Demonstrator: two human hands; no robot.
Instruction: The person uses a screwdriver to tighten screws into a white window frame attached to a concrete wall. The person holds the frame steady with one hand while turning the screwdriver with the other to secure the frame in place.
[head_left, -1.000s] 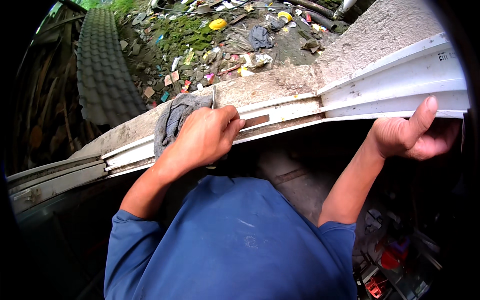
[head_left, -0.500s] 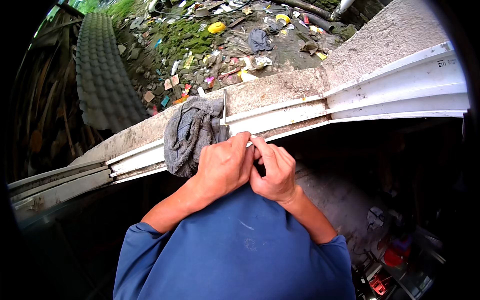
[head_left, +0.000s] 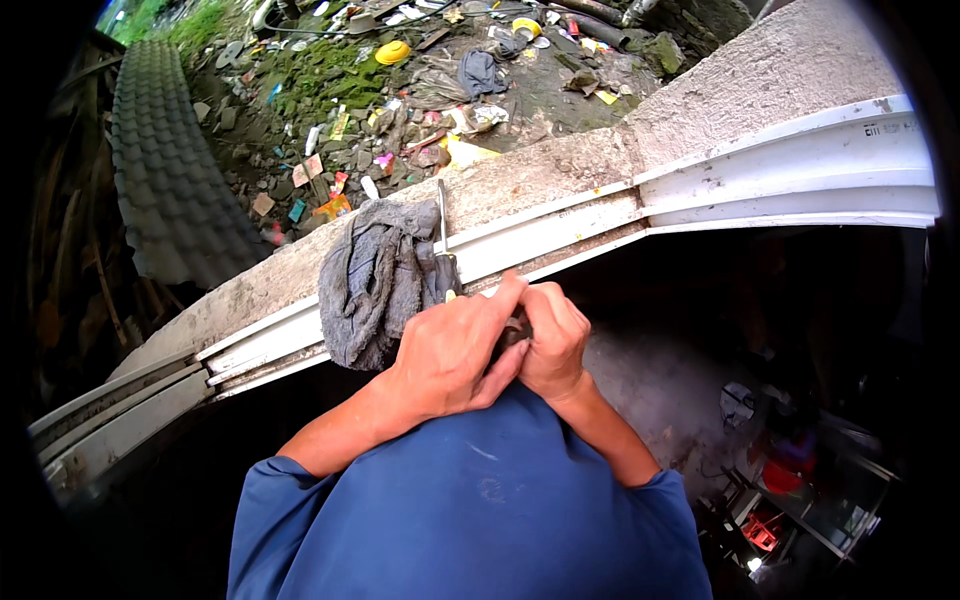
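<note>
My left hand (head_left: 448,350) and my right hand (head_left: 556,340) are closed together in front of my blue shirt, just inside the window sill. Their fingertips meet around a small dark thing (head_left: 516,329), mostly hidden, whose kind I cannot make out. A grey crumpled cloth (head_left: 372,285) lies over the white window track (head_left: 550,237), left of my left hand. Against the cloth's right side rests a thin metal rod (head_left: 442,215), like a screwdriver shaft, pointing outward. Its lower end sits close to my left hand's knuckles.
A rough concrete ledge (head_left: 560,165) runs beyond the track. Outside lies ground littered with rubbish, including a yellow bowl-shaped thing (head_left: 393,52), beside a strip of grey roof tiles (head_left: 165,150). Inside, at lower right, a red object (head_left: 783,476) stands among dim clutter.
My hands have drawn slightly lower, and the fingers have shifted so that a dark gap with something in it shows between them. The whole view has shifted a little; cloth and rod stay put.
</note>
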